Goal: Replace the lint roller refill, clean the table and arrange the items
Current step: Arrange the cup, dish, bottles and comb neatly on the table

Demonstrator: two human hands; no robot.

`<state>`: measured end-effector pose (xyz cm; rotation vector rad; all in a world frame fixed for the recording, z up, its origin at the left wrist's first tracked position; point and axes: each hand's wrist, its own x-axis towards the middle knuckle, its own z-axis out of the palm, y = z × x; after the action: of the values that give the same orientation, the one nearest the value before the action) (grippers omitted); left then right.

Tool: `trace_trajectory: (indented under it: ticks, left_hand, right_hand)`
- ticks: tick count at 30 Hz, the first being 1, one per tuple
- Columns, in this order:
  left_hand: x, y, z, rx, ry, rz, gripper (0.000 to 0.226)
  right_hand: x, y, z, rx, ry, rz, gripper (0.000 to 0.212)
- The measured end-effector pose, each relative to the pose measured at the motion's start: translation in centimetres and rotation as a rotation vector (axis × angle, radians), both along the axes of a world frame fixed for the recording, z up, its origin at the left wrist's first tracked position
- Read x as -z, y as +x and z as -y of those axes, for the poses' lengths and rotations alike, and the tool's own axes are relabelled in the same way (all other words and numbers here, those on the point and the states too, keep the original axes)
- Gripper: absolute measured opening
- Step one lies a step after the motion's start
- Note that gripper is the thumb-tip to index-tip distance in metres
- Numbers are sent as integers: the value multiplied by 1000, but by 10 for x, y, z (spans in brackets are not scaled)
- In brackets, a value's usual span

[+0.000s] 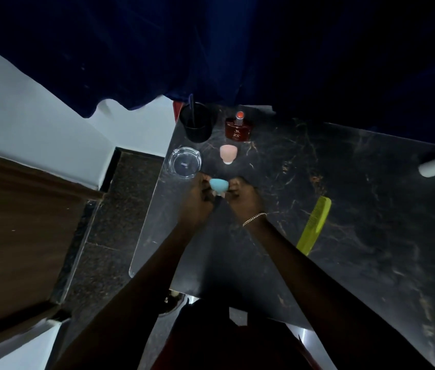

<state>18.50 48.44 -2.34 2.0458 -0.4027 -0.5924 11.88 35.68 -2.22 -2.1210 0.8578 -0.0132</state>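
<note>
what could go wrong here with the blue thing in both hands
The small blue sponge-like item is pinched between the left hand and the right hand right beside the clear glass ashtray, which sits near the dark marble table edge; a nudge might push it off. Dim light hides detail.

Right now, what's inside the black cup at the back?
One thin dark stick leans inside the black cup, poking above its rim. The cup's bottom is too dark to see, so anything lying there is hidden.
</note>
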Motion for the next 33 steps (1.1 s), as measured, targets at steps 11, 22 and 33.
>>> trace_trajectory:
  ticks: [11,22,33]
  left_hand:
    - [24,23,4,105,83,91,27]
    - [29,16,1,68,41,40,31]
    - [27,-33,-19,-242,95,-135,41]
  right_hand:
    - [24,17,-3,31,-80,-47,17]
    - [26,10,-2,31,99,-26,29]
    - [34,-64,14,60,335,27,48]
